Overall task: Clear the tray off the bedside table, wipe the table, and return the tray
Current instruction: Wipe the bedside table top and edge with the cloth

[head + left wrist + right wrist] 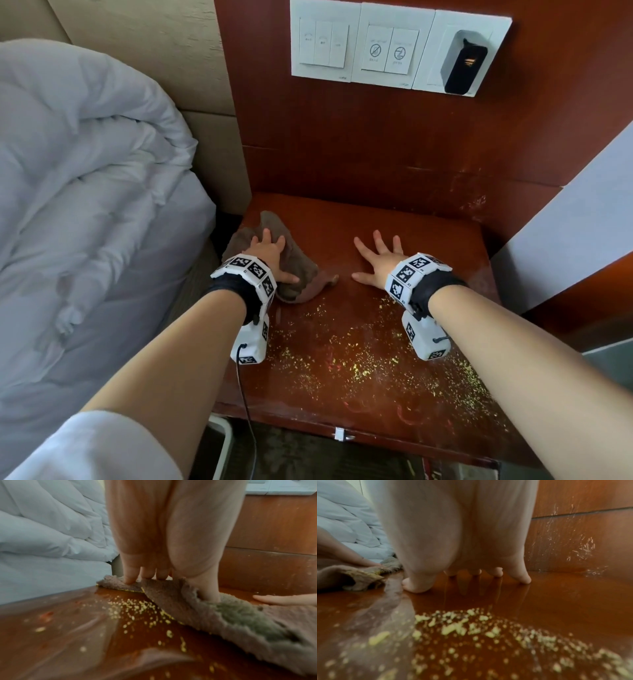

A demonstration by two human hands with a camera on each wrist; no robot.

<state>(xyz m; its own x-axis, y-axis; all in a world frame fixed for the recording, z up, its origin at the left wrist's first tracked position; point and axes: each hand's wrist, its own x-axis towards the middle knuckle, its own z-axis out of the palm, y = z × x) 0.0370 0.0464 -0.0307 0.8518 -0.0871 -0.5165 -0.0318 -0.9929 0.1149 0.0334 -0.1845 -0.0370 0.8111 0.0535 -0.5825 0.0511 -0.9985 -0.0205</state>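
Cloth (291,263) is pressed flat under splayed left hand (270,253) for wiping; bedside table (376,219) is braced by flat, empty right hand (380,260). Yellow crumbs (359,363) unswept.

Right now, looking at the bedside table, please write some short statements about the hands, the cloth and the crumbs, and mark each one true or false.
1. The left hand presses flat on the cloth. True.
2. The right hand holds the cloth. False: it lies spread on the bare table, apart from the cloth.
3. Yellow crumbs lie on the near part of the table. True.
4. The tray stands on the table. False: no tray shows on the table in any view.
5. The cloth lies at the right edge of the table. False: it lies at the left side, next to the bed.
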